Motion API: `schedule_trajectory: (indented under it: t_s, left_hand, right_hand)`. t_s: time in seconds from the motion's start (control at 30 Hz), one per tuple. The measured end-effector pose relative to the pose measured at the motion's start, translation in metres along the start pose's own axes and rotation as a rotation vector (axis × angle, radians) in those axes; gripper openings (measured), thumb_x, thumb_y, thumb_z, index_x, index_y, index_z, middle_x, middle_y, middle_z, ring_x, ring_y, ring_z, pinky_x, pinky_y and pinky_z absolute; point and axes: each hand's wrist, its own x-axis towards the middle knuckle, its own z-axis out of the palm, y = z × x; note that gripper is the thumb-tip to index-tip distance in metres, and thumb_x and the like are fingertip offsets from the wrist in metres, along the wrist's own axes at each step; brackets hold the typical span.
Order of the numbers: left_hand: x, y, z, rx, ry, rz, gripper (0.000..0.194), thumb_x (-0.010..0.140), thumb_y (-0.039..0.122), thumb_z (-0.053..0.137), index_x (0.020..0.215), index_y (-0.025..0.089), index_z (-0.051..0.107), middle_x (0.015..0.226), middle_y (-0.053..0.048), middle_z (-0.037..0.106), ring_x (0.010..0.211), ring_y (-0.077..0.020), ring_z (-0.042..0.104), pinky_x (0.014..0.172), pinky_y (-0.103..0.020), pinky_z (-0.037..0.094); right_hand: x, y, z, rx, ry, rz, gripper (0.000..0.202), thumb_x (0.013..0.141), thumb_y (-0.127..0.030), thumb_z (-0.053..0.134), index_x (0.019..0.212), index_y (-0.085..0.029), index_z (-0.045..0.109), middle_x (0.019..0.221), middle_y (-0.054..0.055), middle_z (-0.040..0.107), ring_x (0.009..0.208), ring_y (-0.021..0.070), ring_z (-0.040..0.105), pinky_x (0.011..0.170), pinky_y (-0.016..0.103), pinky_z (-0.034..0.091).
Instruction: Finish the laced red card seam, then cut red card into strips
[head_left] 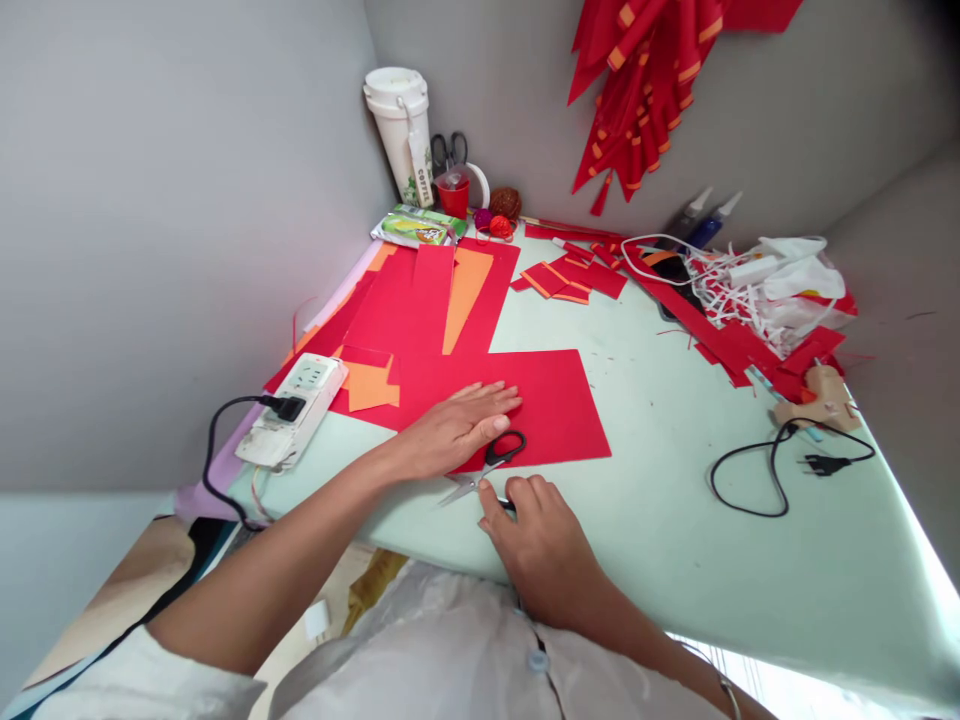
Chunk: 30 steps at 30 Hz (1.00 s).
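Observation:
A large red sheet (559,405) lies near the table's front edge. My left hand (457,430) rests flat on it, palm down with the fingers stretched out. Black-handled scissors (491,462) are spread apart between my hands, one handle loop on the sheet's front edge and the blades pointing left. My right hand (536,530) has its fingers curled round the other handle, at the table's edge. Left of the sheet are orange paper pieces (369,388), and behind it lie more red sheets (397,305).
A power strip (289,420) with a black plug is at left. Behind stand a white coffee cup (401,130) and a red cup (453,195). Red scraps (570,278), white paper shreds (739,290), a glue gun (821,400) and its cord lie toward the right. Red paper decorations (645,100) hang above.

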Motion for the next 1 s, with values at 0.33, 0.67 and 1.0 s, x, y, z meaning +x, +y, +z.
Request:
schedule_trajectory:
  t_s: [0.33,0.67,1.0]
  left_hand:
    - [0.000,-0.001,-0.002,-0.039,0.004,-0.007,0.057,0.100,0.055,0.020,0.146,0.027,0.039,0.155,0.002,0.034,0.146,-0.0171,0.022,0.122,-0.039,0.014]
    - [-0.028,-0.007,-0.009,-0.053,0.034,-0.050,0.052,0.101,0.049,0.026,0.144,0.025,0.043,0.155,0.002,0.035,0.146,-0.0140,0.021,0.122,-0.036,0.014]
    - [-0.026,0.001,-0.004,-0.074,-0.004,-0.070,0.055,0.101,0.050,0.021,0.146,0.024,0.039,0.157,0.001,0.029,0.147,-0.0142,0.016,0.122,-0.036,0.011]
  right_hand:
    - [0.004,-0.006,0.005,0.042,-0.010,0.021,0.033,0.094,-0.021,0.054,0.125,-0.011,0.056,0.087,0.009,0.055,0.075,0.0212,0.047,0.063,0.035,0.036]
    - [-0.002,-0.001,0.003,0.055,-0.026,0.057,0.037,0.091,-0.027,0.057,0.127,-0.018,0.056,0.091,0.008,0.056,0.075,0.0217,0.045,0.066,0.036,0.036]
    - [-0.004,0.007,0.010,0.042,-0.055,-0.060,0.035,0.095,-0.020,0.049,0.128,-0.011,0.054,0.093,0.011,0.054,0.076,0.0214,0.046,0.065,0.034,0.036]
